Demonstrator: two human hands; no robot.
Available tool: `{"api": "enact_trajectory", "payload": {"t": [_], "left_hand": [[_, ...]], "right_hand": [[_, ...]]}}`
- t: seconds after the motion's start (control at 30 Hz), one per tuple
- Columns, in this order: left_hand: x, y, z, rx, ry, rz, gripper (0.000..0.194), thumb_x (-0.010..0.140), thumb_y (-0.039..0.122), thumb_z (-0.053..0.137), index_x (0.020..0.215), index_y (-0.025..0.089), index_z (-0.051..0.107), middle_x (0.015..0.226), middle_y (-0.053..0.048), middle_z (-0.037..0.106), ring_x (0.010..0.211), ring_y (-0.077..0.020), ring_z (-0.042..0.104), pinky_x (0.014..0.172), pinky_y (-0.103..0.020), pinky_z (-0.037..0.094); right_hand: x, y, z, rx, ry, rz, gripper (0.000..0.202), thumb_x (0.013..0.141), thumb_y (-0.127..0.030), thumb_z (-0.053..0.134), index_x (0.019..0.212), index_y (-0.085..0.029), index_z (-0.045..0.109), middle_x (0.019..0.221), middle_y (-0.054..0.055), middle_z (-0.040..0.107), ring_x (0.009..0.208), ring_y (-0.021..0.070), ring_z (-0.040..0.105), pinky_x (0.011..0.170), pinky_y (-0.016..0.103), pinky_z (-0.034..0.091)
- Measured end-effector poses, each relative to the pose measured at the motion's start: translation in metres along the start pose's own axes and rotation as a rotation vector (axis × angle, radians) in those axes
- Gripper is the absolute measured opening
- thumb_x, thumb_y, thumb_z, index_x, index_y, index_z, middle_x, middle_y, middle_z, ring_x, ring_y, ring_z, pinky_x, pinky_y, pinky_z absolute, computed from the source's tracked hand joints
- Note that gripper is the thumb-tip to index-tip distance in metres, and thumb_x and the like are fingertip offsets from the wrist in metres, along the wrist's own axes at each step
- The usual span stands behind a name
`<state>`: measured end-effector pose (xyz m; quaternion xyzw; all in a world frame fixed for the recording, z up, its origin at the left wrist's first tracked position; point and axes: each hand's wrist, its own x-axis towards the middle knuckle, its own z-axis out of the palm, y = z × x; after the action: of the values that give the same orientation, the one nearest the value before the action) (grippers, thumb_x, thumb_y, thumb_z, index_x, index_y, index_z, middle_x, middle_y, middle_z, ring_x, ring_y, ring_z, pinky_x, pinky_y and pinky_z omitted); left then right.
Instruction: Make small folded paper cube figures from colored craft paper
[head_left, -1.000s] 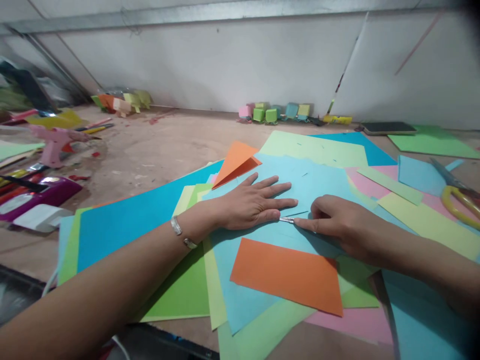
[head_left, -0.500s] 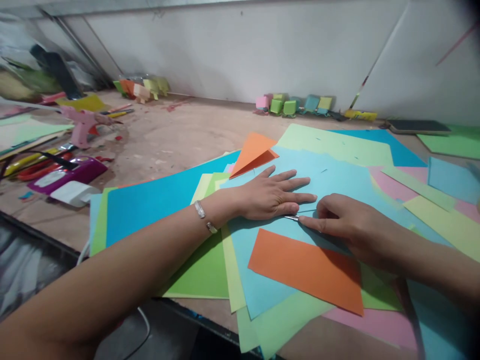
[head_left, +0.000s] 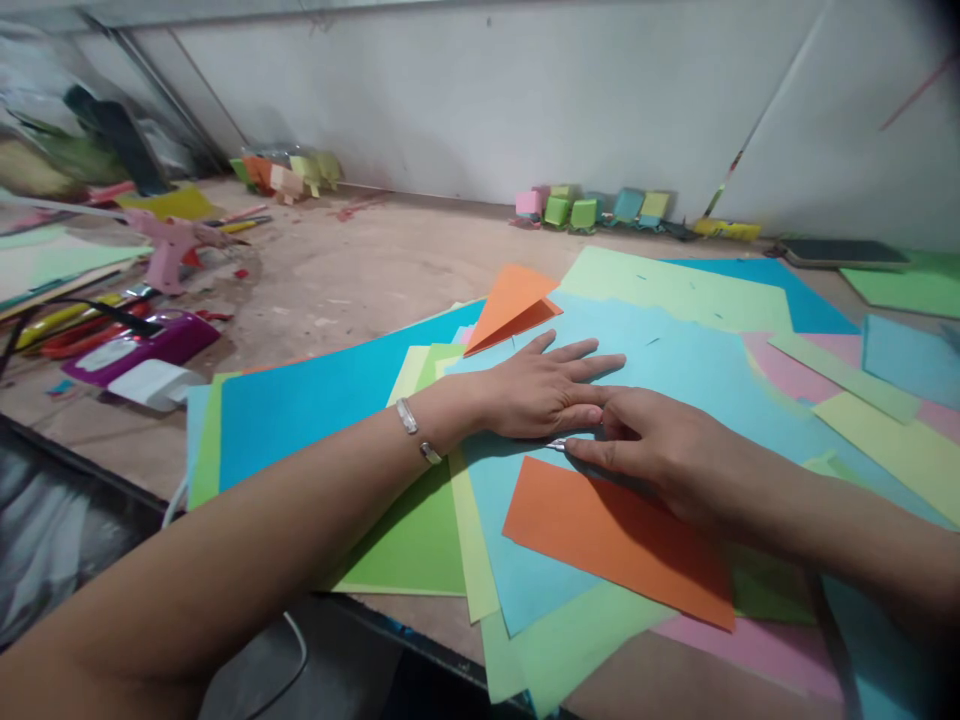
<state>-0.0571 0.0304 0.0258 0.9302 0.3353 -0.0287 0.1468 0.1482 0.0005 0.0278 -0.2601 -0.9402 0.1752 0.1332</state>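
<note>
My left hand (head_left: pixel 536 385) lies flat with fingers spread on a light blue sheet (head_left: pixel 675 375), pressing it down. Beside its thumb, my right hand (head_left: pixel 652 440) is closed around a slim pointed metal blade (head_left: pixel 556 445). Only the silver tip of that blade shows; its handle is hidden inside my fingers. The tip rests on the light blue paper, just below my left palm. An orange paper rectangle (head_left: pixel 600 530) lies in front of my hands, partly under my right hand's shadow. Beyond my left wrist sits a folded orange paper (head_left: pixel 510 305).
Sheets of blue (head_left: pixel 315 405), green (head_left: pixel 412 540) and pink paper spread around. At left are a pink glue gun (head_left: pixel 165 245) and a purple device (head_left: pixel 180 345) with a white plug. Small paper boxes (head_left: pixel 585 212) line the wall, with a dark phone-like slab (head_left: pixel 844 253) at right.
My right hand has slid left with the blade along the light blue paper and now meets my left hand's fingers. My left hand has stayed flat in place.
</note>
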Motion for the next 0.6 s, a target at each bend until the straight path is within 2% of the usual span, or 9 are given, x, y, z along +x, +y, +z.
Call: {"api": "enact_trajectory", "payload": {"t": [0.1, 0.17, 0.23, 0.33, 0.4, 0.47, 0.53, 0.6], "left_hand": [[0.000, 0.001, -0.001, 0.015, 0.020, 0.005, 0.050, 0.102, 0.050, 0.026, 0.150, 0.037, 0.034, 0.165, 0.002, 0.014, 0.152, -0.0264, 0.006, 0.119, -0.055, 0.001], [0.000, 0.003, -0.004, 0.051, 0.069, 0.004, 0.050, 0.102, 0.049, 0.027, 0.150, 0.036, 0.033, 0.165, -0.001, 0.015, 0.152, -0.0289, 0.007, 0.118, -0.057, 0.006], [-0.001, 0.005, -0.009, 0.095, 0.153, 0.004, 0.051, 0.102, 0.048, 0.029, 0.150, 0.032, 0.035, 0.163, -0.005, 0.022, 0.151, -0.0312, 0.012, 0.117, -0.056, 0.010], [-0.006, 0.008, -0.016, 0.152, 0.214, 0.010, 0.052, 0.099, 0.043, 0.040, 0.148, 0.027, 0.039, 0.149, -0.007, 0.049, 0.147, -0.0321, 0.024, 0.116, -0.053, 0.012], [-0.009, 0.009, -0.020, 0.181, 0.202, 0.011, 0.055, 0.094, 0.037, 0.051, 0.147, 0.027, 0.040, 0.135, -0.007, 0.061, 0.142, -0.0320, 0.033, 0.115, -0.052, 0.015], [-0.010, 0.008, -0.022, 0.191, 0.188, 0.001, 0.062, 0.088, 0.033, 0.059, 0.147, 0.025, 0.041, 0.125, -0.008, 0.066, 0.130, -0.0311, 0.046, 0.111, -0.049, 0.023], [-0.011, 0.008, -0.022, 0.166, 0.188, -0.036, 0.065, 0.084, 0.032, 0.065, 0.145, 0.022, 0.044, 0.113, -0.010, 0.069, 0.111, -0.0291, 0.058, 0.100, -0.045, 0.037], [-0.010, 0.007, -0.023, 0.087, 0.226, -0.100, 0.060, 0.081, 0.029, 0.068, 0.138, 0.019, 0.053, 0.101, -0.010, 0.069, 0.094, -0.0261, 0.062, 0.083, -0.037, 0.045]], "right_hand": [[-0.013, 0.001, -0.016, -0.094, 0.050, -0.185, 0.036, 0.098, -0.022, 0.038, 0.108, -0.022, 0.072, 0.076, 0.005, 0.055, 0.065, 0.0163, 0.048, 0.056, 0.029, 0.039], [-0.027, 0.004, -0.035, -0.133, 0.091, -0.185, 0.039, 0.097, -0.016, 0.037, 0.116, -0.025, 0.070, 0.081, 0.006, 0.058, 0.068, 0.0161, 0.053, 0.060, 0.028, 0.042], [-0.043, 0.015, -0.055, -0.211, 0.166, -0.067, 0.039, 0.097, -0.016, 0.040, 0.123, -0.028, 0.065, 0.089, 0.006, 0.063, 0.073, 0.0165, 0.059, 0.061, 0.028, 0.045], [-0.067, 0.045, -0.071, -0.419, 0.266, 0.178, 0.033, 0.093, -0.022, 0.047, 0.119, -0.026, 0.067, 0.092, 0.007, 0.068, 0.072, 0.0209, 0.062, 0.058, 0.032, 0.045], [-0.077, 0.069, -0.069, -0.460, 0.196, 0.245, 0.028, 0.090, -0.023, 0.048, 0.104, -0.024, 0.073, 0.081, 0.008, 0.068, 0.065, 0.0214, 0.060, 0.052, 0.032, 0.043], [-0.082, 0.084, -0.060, -0.458, 0.100, 0.270, 0.027, 0.088, -0.023, 0.049, 0.097, -0.022, 0.075, 0.075, 0.009, 0.066, 0.060, 0.0205, 0.058, 0.049, 0.031, 0.042], [-0.080, 0.084, -0.050, -0.493, 0.124, 0.269, 0.027, 0.089, -0.026, 0.050, 0.095, -0.018, 0.075, 0.078, 0.012, 0.064, 0.062, 0.0212, 0.057, 0.048, 0.032, 0.040], [-0.073, 0.072, -0.044, -0.512, 0.240, 0.247, 0.029, 0.092, -0.028, 0.048, 0.096, -0.017, 0.074, 0.086, 0.016, 0.063, 0.070, 0.0241, 0.057, 0.051, 0.033, 0.040]]}}
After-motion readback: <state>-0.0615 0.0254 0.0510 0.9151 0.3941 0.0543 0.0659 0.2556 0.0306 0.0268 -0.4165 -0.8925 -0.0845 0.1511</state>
